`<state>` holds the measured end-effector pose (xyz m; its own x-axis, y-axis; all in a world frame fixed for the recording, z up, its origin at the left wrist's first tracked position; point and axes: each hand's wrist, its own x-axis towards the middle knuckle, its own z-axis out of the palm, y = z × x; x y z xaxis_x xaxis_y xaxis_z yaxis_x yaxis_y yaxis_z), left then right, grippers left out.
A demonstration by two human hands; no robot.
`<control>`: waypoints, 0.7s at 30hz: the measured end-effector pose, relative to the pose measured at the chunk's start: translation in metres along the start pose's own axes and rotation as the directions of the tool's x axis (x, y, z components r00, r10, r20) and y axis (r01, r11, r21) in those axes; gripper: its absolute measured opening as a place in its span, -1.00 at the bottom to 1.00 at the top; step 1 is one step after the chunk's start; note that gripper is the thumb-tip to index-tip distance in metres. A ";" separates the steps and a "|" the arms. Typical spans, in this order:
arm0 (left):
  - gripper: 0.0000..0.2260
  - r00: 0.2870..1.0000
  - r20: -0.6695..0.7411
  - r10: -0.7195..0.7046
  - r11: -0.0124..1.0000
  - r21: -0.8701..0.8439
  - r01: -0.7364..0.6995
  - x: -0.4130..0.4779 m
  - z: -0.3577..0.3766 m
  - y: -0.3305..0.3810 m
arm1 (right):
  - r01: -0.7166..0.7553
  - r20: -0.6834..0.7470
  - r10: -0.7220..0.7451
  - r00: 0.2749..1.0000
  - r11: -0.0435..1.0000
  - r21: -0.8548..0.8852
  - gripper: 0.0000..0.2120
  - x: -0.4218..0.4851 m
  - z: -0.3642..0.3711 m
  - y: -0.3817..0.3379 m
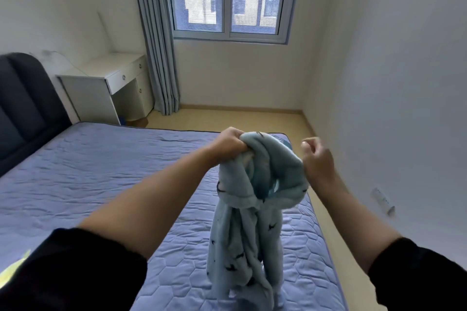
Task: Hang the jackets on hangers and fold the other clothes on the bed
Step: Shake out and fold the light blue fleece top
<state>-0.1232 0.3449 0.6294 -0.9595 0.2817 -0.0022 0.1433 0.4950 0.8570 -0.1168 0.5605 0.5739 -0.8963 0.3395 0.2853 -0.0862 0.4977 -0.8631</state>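
left hand [228,145] grips bunched pale-blue fleece garment [249,230] with dark prints | right hand [317,159] curled, empty, beside it | over quilted lavender bed [101,171]

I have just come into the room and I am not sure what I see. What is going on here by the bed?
A person in dark sleeves stands at the bed and holds up a light blue fleece garment. The left hand grips its top edge, and the rest hangs down in a bunch over the bed. The right hand is beside the cloth, blurred, with curled fingers that seem to hold nothing. The garment is not yet folded.
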 end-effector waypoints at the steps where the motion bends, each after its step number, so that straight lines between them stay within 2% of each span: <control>1: -0.85 1.000 -0.015 -0.012 1.000 -0.025 0.011 0.001 0.002 0.000 | 0.161 0.016 -0.162 0.987 0.987 0.016 -0.86 -0.007 0.005 -0.007; 3: -0.84 0.999 -0.037 -0.023 0.998 -0.064 0.021 0.003 0.004 0.000 | 0.423 0.168 -0.406 0.898 0.902 -0.081 -0.73 -0.019 0.017 -0.013; 5: -0.81 0.999 -0.039 -0.010 0.999 -0.037 0.008 0.005 0.002 0.002 | 0.559 0.299 -0.488 0.820 0.795 -0.236 -0.58 -0.019 0.029 -0.008; 7: -0.82 1.000 -0.019 0.001 1.000 0.019 -0.001 0.006 -0.006 0.001 | 0.561 0.322 -0.471 0.821 0.768 -0.309 -0.55 -0.011 0.037 -0.003; 10: -0.85 1.000 0.019 -0.001 0.996 0.085 0.000 0.006 -0.023 -0.006 | 0.474 0.391 -0.338 0.856 0.813 -0.336 -0.63 0.001 0.046 -0.005; 13: -0.88 0.998 0.053 -0.037 0.990 0.137 0.029 0.001 -0.036 -0.019 | 0.518 0.511 -0.246 0.824 0.692 -0.503 -0.81 0.000 0.060 -0.008; 15: -0.92 0.998 0.046 -0.045 0.986 0.164 0.037 -0.003 -0.043 -0.027 | 0.513 0.509 -0.212 0.834 0.639 -0.573 -0.89 -0.002 0.063 -0.010; 16: -0.92 0.999 0.033 -0.037 0.971 0.238 0.028 -0.004 -0.047 -0.031 | 0.484 0.492 -0.181 0.852 0.633 -0.604 -0.92 0.000 0.064 -0.012; 17: -0.92 0.999 0.022 -0.033 0.930 0.366 0.022 -0.006 -0.051 -0.034 | 0.452 0.471 -0.148 0.870 0.622 -0.639 -0.93 0.004 0.063 -0.018; 19: -0.97 0.999 -0.017 -0.051 0.746 0.664 0.049 -0.008 -0.064 -0.035 | 0.418 0.444 -0.112 0.889 0.596 -0.685 -0.91 0.016 0.063 -0.039; 20: -0.96 0.996 -0.073 -0.040 0.654 0.752 0.082 -0.008 -0.072 -0.032 | 0.415 0.432 -0.122 0.894 0.591 -0.692 -0.90 0.022 0.060 -0.053; 21: -0.94 0.988 -0.153 -0.003 0.610 0.783 0.124 -0.008 -0.081 -0.026 | 0.417 0.413 -0.153 0.898 0.596 -0.686 -0.87 0.027 0.058 -0.068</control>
<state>-0.1385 0.2631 0.6486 -0.9858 0.1506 0.0739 0.1587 0.9801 0.1194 -0.1603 0.4897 0.6167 -0.9711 -0.1011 0.2161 -0.1269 0.9859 -0.1093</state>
